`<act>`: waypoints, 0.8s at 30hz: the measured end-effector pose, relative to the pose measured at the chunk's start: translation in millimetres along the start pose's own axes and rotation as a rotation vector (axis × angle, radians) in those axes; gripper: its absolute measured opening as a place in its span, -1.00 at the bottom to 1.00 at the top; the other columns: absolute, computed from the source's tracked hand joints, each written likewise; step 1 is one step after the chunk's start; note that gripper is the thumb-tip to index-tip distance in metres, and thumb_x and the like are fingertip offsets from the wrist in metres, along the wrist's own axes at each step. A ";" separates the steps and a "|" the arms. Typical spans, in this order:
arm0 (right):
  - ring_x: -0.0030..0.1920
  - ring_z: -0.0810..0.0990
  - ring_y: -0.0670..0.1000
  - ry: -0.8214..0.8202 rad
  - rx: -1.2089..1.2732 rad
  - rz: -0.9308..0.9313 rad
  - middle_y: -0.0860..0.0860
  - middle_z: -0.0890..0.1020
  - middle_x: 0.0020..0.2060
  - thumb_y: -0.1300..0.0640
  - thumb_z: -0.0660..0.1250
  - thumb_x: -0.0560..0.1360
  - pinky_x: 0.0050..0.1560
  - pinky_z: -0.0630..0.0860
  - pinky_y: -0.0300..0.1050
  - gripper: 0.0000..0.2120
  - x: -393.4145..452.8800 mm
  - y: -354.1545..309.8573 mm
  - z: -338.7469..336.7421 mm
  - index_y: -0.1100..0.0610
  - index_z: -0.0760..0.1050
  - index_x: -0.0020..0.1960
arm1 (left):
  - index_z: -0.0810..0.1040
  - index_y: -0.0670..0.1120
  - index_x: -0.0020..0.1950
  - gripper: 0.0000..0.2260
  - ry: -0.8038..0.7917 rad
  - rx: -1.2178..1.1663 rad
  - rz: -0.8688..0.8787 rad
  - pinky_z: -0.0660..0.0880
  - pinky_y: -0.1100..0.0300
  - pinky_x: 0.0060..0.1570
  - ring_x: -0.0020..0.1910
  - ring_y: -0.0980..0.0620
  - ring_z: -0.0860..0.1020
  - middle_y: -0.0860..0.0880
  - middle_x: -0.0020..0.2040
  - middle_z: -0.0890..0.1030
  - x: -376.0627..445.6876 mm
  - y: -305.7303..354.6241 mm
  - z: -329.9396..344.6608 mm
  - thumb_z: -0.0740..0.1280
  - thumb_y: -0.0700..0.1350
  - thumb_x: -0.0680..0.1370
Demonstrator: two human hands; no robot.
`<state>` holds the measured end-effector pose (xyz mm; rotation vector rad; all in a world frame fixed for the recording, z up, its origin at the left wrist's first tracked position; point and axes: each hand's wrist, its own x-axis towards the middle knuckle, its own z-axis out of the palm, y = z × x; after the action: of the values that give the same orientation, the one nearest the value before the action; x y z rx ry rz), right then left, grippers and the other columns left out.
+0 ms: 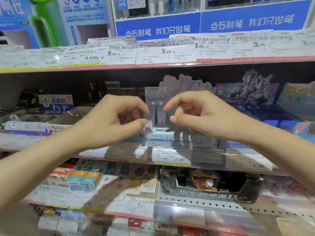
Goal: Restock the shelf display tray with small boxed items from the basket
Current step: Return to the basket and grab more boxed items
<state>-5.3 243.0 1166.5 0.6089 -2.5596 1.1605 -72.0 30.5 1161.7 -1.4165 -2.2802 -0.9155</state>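
Note:
A pastel cartoon-character display tray [172, 140] stands on the middle shelf, its tall back card rising behind my hands. Small upright boxes [161, 116] stand inside it, and a pale blue box [160, 132] lies flat at the front. My left hand [115, 123] reaches in from the left and pinches a small lilac box [148, 125] between thumb and forefinger at the tray's left side. My right hand [204, 116] hovers at the tray's right side with fingers loosely curled; nothing shows between thumb and forefinger. The basket is out of view.
A clear shelf lip with price tags [170, 159] runs just below the tray. A blue card-pack display [272, 116] sits to its right, and eraser boxes [54, 101] to the left. The upper shelf edge [153, 55] hangs overhead. Lower shelves hold small boxes [81, 178] and a dark display carton [204, 184].

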 end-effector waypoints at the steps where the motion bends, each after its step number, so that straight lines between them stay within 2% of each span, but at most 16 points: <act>1: -0.40 0.44 -0.12 -0.009 0.018 -0.004 0.05 0.54 -0.37 0.21 0.32 0.47 -0.35 0.37 -0.32 -0.90 -3.8 -1.9 3.2 0.09 0.54 -0.03 | 0.59 -0.04 -0.09 -0.77 -0.002 -0.009 -0.021 0.45 0.17 -0.36 -0.37 0.03 0.52 -0.03 -0.23 0.59 -6.8 3.5 0.2 0.28 0.06 0.39; 3: -0.37 0.46 -0.08 -0.022 0.022 -0.007 0.19 0.56 -0.37 0.23 0.32 0.46 -0.35 0.37 -0.32 -0.93 -11.5 -6.2 11.3 0.14 0.55 -0.08 | 0.58 -0.04 -0.14 -0.77 -0.027 -0.027 -0.053 0.43 0.16 -0.39 -0.43 0.10 0.48 -0.06 -0.27 0.58 -21.5 9.6 1.3 0.28 0.07 0.38; 5: -0.42 0.47 -0.15 -0.037 0.045 -0.005 0.29 0.57 -0.34 0.26 0.31 0.46 -0.37 0.36 -0.41 -0.94 -20.3 -10.9 22.3 0.18 0.56 -0.10 | 0.58 -0.06 -0.17 -0.76 -0.073 -0.044 -0.080 0.38 0.24 -0.45 -0.48 0.18 0.43 -0.09 -0.33 0.57 -38.3 13.3 2.8 0.27 0.09 0.37; 7: -0.49 0.46 -0.21 -0.059 0.072 0.011 0.20 0.55 -0.37 0.27 0.31 0.47 -0.42 0.34 -0.46 -0.93 -30.6 -15.7 37.4 0.21 0.56 -0.10 | 0.57 -0.08 -0.18 -0.73 -0.122 -0.047 -0.110 0.34 0.27 -0.47 -0.50 0.19 0.41 -0.13 -0.40 0.56 -56.8 13.5 2.8 0.27 0.10 0.36; 9: -0.50 0.42 -0.19 -0.081 0.109 0.053 0.15 0.53 -0.38 0.27 0.31 0.47 -0.44 0.34 -0.42 -0.94 -42.2 -19.0 57.9 0.22 0.56 -0.09 | 0.57 -0.08 -0.18 -0.72 -0.180 -0.069 -0.146 0.33 0.26 -0.48 -0.51 0.18 0.39 -0.14 -0.44 0.55 -77.8 11.8 2.1 0.27 0.12 0.36; 12: -0.43 0.45 -0.11 -0.139 0.183 0.151 0.13 0.54 -0.35 0.25 0.32 0.46 -0.42 0.39 -0.35 -0.91 -60.0 -23.5 93.9 0.23 0.54 -0.05 | 0.57 -0.06 -0.17 -0.72 -0.266 -0.125 -0.206 0.33 0.23 -0.44 -0.46 0.18 0.39 -0.07 -0.43 0.52 -111.7 5.5 2.6 0.28 0.13 0.35; 14: -0.47 0.45 -0.13 -0.173 0.226 0.223 0.07 0.55 -0.37 0.23 0.32 0.46 -0.45 0.38 -0.35 -0.89 -73.1 -25.7 122.0 0.22 0.54 -0.02 | 0.57 -0.03 -0.19 -0.74 -0.335 -0.140 -0.237 0.30 0.28 -0.45 -0.47 0.19 0.36 0.01 -0.45 0.47 -138.2 -1.4 5.9 0.27 0.14 0.36; 16: -0.49 0.43 -0.16 -0.206 0.231 0.293 0.00 0.54 -0.40 0.20 0.33 0.46 -0.47 0.35 -0.38 -0.87 -87.3 -24.0 153.2 0.19 0.55 -0.01 | 0.57 -0.02 -0.20 -0.73 -0.407 -0.167 -0.291 0.31 0.27 -0.46 -0.50 0.17 0.35 0.00 -0.47 0.46 -168.5 -10.7 12.9 0.26 0.15 0.34; 20: -0.37 0.54 -0.17 -0.325 0.270 0.467 -0.14 0.57 -0.41 0.11 0.34 0.46 -0.29 0.48 -0.30 -0.87 -118.9 -1.7 212.3 0.10 0.55 -0.02 | 0.56 -0.08 -0.25 -0.74 -0.522 -0.267 -0.454 0.33 0.21 -0.39 -0.42 0.10 0.38 -0.02 -0.42 0.45 -220.7 -30.7 43.0 0.29 0.11 0.32; 22: -0.29 0.56 -0.10 -0.344 0.275 0.524 -0.09 0.59 -0.33 0.12 0.33 0.46 -0.17 0.51 -0.20 -0.96 -138.2 17.9 241.7 0.04 0.56 -0.12 | 0.55 -0.06 -0.30 -0.86 -0.581 -0.304 -0.532 0.33 0.21 -0.36 -0.42 0.12 0.38 0.01 -0.43 0.45 -243.5 -39.4 65.7 0.31 -0.01 0.35; 24: -0.29 0.51 -0.06 -0.349 0.280 0.593 0.01 0.58 -0.29 0.16 0.30 0.47 -0.21 0.48 -0.24 -0.93 -158.6 42.4 270.0 0.09 0.55 -0.15 | 0.55 -0.05 -0.33 -0.89 -0.638 -0.307 -0.578 0.30 0.22 -0.38 -0.46 0.17 0.35 0.10 -0.49 0.44 -263.8 -52.4 90.9 0.30 -0.04 0.36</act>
<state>95.7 104.4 901.2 0.0937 -3.0105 1.7556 11.4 -107.3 927.9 -1.3114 -3.2584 -1.1285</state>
